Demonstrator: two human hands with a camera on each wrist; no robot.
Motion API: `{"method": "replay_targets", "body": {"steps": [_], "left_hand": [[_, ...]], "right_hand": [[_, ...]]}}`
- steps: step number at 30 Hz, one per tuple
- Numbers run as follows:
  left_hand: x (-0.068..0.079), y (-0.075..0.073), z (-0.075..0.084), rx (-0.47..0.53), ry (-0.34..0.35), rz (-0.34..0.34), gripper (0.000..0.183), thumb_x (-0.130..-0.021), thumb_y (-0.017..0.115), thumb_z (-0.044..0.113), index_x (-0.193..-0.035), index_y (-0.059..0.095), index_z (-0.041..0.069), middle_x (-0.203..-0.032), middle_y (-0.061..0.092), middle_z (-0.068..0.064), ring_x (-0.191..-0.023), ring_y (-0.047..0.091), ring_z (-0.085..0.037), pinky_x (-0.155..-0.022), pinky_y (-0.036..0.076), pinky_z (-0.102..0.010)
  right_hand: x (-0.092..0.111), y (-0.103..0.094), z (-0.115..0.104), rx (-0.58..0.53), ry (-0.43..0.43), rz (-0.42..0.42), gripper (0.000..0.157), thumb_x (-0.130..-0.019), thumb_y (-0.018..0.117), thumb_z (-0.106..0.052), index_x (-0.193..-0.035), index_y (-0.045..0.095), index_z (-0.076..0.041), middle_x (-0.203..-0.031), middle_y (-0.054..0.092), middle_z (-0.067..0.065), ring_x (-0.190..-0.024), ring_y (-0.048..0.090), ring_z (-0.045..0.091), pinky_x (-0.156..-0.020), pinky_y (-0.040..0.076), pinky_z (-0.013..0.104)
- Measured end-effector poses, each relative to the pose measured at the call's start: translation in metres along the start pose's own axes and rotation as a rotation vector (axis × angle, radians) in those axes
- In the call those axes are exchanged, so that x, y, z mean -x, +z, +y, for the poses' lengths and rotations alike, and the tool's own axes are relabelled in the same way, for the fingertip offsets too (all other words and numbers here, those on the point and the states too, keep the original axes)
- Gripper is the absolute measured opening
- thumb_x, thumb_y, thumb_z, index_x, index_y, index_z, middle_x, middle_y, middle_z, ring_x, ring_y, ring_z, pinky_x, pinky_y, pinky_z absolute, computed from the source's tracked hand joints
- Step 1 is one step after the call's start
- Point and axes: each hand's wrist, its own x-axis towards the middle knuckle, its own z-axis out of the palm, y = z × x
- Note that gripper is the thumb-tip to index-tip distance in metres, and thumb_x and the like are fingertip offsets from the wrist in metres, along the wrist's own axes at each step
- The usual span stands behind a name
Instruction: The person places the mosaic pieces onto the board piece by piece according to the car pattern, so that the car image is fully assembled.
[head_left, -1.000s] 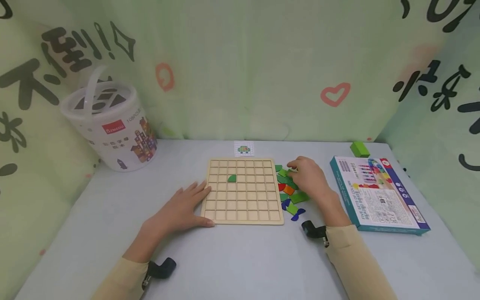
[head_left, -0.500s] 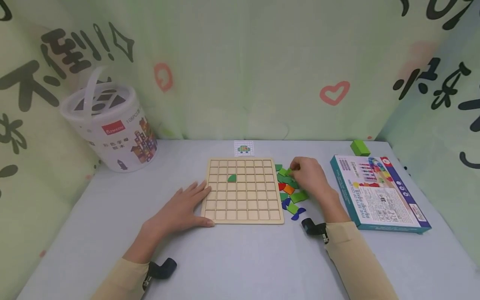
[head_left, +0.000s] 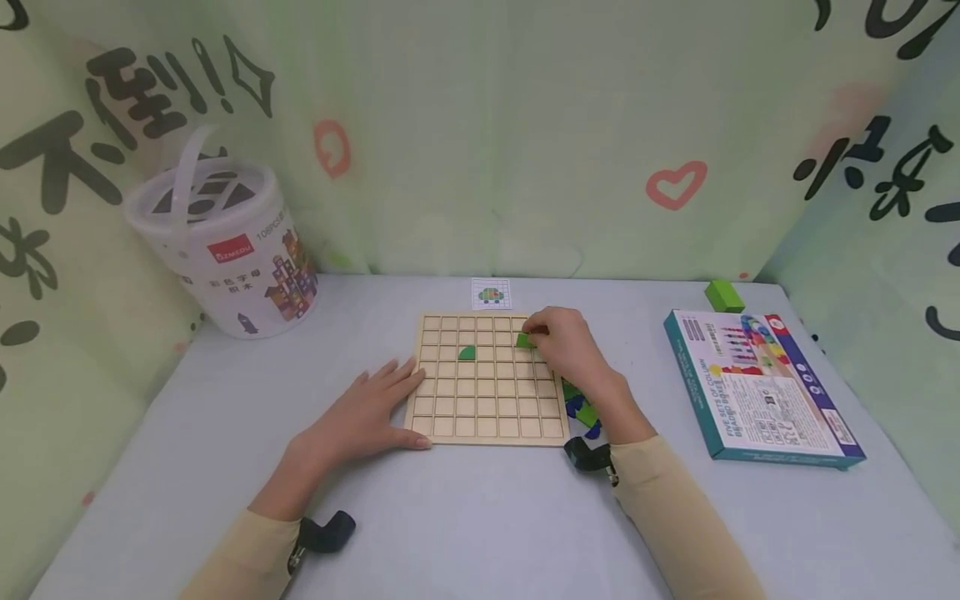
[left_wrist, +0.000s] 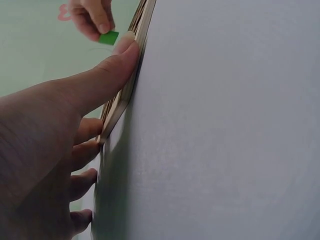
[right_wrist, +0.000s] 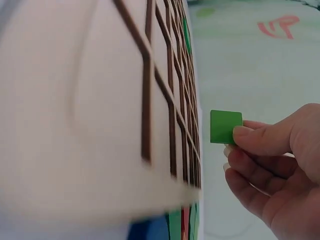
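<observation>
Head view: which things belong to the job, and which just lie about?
Likely job things: wooden grid board; rounded green piece; green square in the right hand; loose pieces beside the board; pattern card.

Apparently lying about: white bucket; flat box; green block.

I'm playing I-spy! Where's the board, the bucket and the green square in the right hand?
Board (head_left: 487, 387), head view: a bare cell near the middle.
Bucket (head_left: 227, 243), head view: the red label.
Green square (right_wrist: 223, 126), right wrist view: its flat face.

A white table (head_left: 480, 525) stands against pale green cloth walls (head_left: 487, 150) bearing black lettering (head_left: 54, 179).
</observation>
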Motion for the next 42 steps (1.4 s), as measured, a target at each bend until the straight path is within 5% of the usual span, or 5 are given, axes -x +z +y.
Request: {"method": "replay_targets", "body": {"steps": [12, 22, 32, 42], "left_hand": [[0.0, -0.001, 0.0, -0.001, 0.006, -0.013, 0.108, -0.075, 0.068, 0.073, -0.157, 0.029, 0.014, -0.166, 0.022, -0.003, -0.154, 0.019, -0.035, -0.12, 0.019, -0.065], [0.0, -0.004, 0.001, 0.004, -0.01, -0.022, 0.108, -0.075, 0.069, 0.072, -0.157, 0.029, 0.015, -0.166, 0.022, -0.002, -0.154, 0.018, -0.035, -0.121, 0.019, -0.064], [0.0, -0.001, 0.001, 0.008, 0.002, -0.011, 0.108, -0.075, 0.07, 0.071, -0.157, 0.03, 0.013, -0.166, 0.022, -0.004, -0.154, 0.019, -0.035, -0.12, 0.019, -0.064], [0.001, -0.002, 0.003, -0.002, 0.003, -0.004, 0.107, -0.075, 0.071, 0.07, -0.157, 0.031, 0.013, -0.166, 0.023, -0.004, -0.154, 0.02, -0.035, -0.12, 0.02, -0.065]], "right_hand": [[-0.014, 0.032, -0.031, -0.024, -0.059, -0.085, 0.013, -0.09, 0.064, 0.002, -0.094, 0.075, -0.005, -0.094, 0.074, 0.009, -0.083, 0.061, 0.02, -0.076, 0.054, 0.033], [-0.015, 0.039, -0.035, 0.065, -0.058, -0.134, 0.017, -0.089, 0.065, 0.002, -0.098, 0.08, -0.003, -0.096, 0.071, 0.008, -0.092, 0.066, 0.023, -0.081, 0.058, 0.035], [-0.003, 0.022, -0.02, 0.095, -0.091, -0.178, 0.017, -0.089, 0.066, -0.004, -0.1, 0.079, -0.005, -0.102, 0.074, 0.009, -0.096, 0.069, 0.023, -0.084, 0.058, 0.038], [0.006, -0.007, 0.014, 0.141, 0.042, -0.08, 0.022, -0.091, 0.065, -0.008, -0.11, 0.076, -0.002, -0.101, 0.073, 0.013, -0.086, 0.065, 0.024, -0.077, 0.056, 0.039]]}}
